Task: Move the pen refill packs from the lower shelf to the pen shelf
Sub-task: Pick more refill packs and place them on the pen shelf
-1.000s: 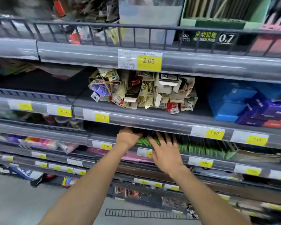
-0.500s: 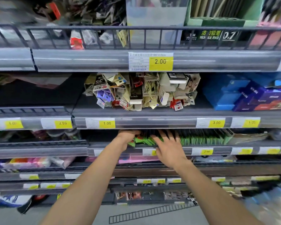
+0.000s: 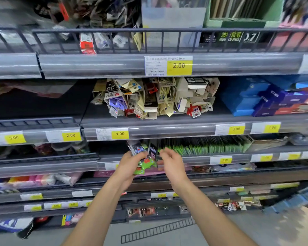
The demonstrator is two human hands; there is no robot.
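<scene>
A person's left hand (image 3: 130, 166) grips a fanned bunch of refill packs (image 3: 144, 158), green at the bottom and dark at the top, just in front of the lower shelf (image 3: 199, 159), fingers curled round the stack. The right hand (image 3: 171, 163) hovers just beside the bunch with fingers loosely bent; whether its fingertips touch the outer pack is too blurred to tell, and it appears to hold nothing of its own. More green packs (image 3: 208, 149) stand in a long row on the same shelf to the right, so the job looks barely begun. The pen shelf (image 3: 96, 65) is taken to be the railed one at the top, where pens and pencil boxes stand behind a wire rail (image 3: 167, 30); that reading is a judgement. The bunch is splayed and one green pack sags below the palm, so the sound move would be to square it with the right hand before lifting, then carry it up clear of the shelf edge (image 3: 167, 129) and the heap of carded goods (image 3: 153, 96) above, and over the rail rather than through it. A loose grip risks shedding packs to the floor (image 3: 247, 228).
</scene>
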